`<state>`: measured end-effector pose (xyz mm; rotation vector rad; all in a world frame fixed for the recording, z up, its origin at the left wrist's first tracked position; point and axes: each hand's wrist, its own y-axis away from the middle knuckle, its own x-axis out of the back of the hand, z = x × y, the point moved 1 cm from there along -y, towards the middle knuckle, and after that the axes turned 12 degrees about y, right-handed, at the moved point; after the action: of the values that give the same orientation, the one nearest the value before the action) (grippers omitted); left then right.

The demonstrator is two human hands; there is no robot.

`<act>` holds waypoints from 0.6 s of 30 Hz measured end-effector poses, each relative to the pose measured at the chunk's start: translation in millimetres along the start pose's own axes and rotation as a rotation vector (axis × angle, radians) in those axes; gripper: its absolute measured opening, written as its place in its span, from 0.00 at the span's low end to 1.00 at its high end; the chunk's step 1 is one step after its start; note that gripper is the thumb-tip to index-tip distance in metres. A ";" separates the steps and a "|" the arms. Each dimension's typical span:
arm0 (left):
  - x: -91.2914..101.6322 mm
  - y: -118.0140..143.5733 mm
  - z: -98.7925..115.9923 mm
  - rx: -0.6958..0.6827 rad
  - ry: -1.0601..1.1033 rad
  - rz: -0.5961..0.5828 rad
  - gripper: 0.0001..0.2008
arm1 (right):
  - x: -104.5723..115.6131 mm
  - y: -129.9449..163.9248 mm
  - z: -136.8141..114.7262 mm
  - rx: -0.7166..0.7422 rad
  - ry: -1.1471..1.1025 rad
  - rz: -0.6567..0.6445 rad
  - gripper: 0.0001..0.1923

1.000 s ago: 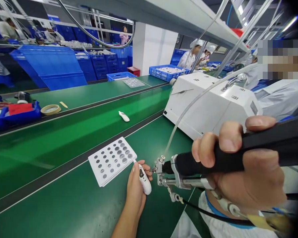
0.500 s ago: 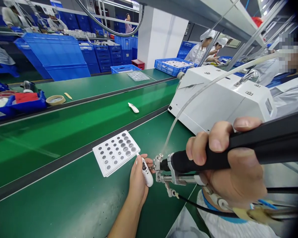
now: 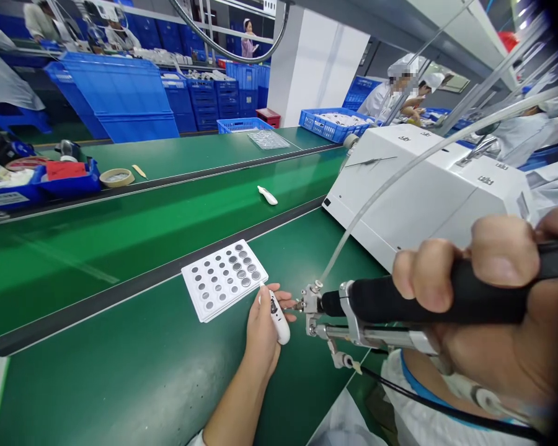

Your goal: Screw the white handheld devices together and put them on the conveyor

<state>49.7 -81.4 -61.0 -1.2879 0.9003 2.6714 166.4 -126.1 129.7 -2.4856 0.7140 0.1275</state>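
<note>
My left hand [image 3: 262, 319] is closed around a small elongated white plastic housing [image 3: 280, 321], whose opened side with dark inner parts faces right. In my right hand [image 3: 483, 297] is a black-gripped power screwdriver [image 3: 381, 300], lying almost level. Its metal nose [image 3: 310, 303] points left at the housing, with a small gap between the bit and the housing. A clear feed tube [image 3: 376, 192] runs into the nose from above. Just beyond my left hand, a white tray [image 3: 203, 313] bears rows of round dark discs, large and small.
Behind the tray runs a green conveyor belt [image 3: 158, 214] carrying a similar white piece [image 3: 267, 196]. A white machine [image 3: 400, 186] stands at right. Blue bins [image 3: 69, 179] and a tape roll [image 3: 117, 178] sit at far left. Co-workers in white sit at back right.
The screwdriver has drawn back slightly to the right, and its tip now stands apart from the housing. My left hand still holds the housing near the tray. The camera view has shifted a little.
</note>
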 end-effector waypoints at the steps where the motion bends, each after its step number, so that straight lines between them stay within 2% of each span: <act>1: 0.3 -0.2 0.0 0.001 0.001 0.002 0.26 | -0.3 0.3 0.6 -0.001 0.014 0.008 0.20; 8: 1.6 0.5 1.4 0.004 -0.008 0.006 0.26 | -10.7 8.3 12.8 0.016 0.051 0.006 0.15; 14: 4.9 -1.4 -2.5 -0.001 -0.003 0.004 0.27 | -7.4 10.2 18.5 0.017 0.045 -0.021 0.11; 18: 6.2 -0.6 -3.3 0.015 0.023 0.011 0.26 | -6.6 12.5 27.1 0.005 0.024 -0.083 0.11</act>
<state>48.1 -83.9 -67.4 -1.3172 0.9305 2.6580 155.8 -117.6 102.3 -2.5110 0.6191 0.0653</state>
